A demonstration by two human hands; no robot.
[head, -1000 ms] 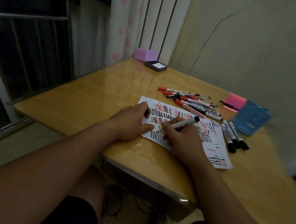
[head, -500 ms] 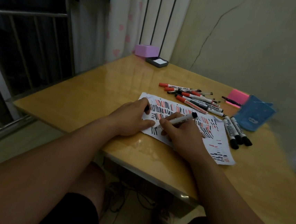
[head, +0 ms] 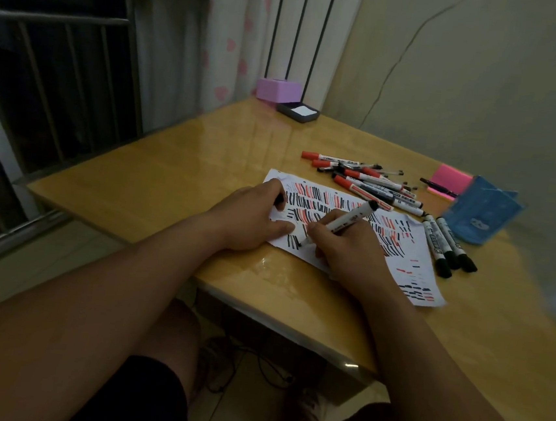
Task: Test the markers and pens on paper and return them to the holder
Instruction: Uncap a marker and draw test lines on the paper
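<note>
Paper (head: 404, 256), white and flat, crowded with short red and black strokes, lies on a glossy yellow wood table (head: 187, 181). Right hand (head: 347, 254) pinches a white-barrelled marker (head: 348, 221), tip on the sheet's near left part; barrel print unreadable. Left hand (head: 252, 219), just beside, presses the sheet, a small black cap (head: 281, 199) under its curled forefinger. Blue holder (head: 480, 214) stands far right, well apart from both hands.

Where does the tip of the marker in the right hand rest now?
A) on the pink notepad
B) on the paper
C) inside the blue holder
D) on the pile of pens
B: the right hand holds the marker slanted, with its tip down on the paper among the black strokes.
</note>
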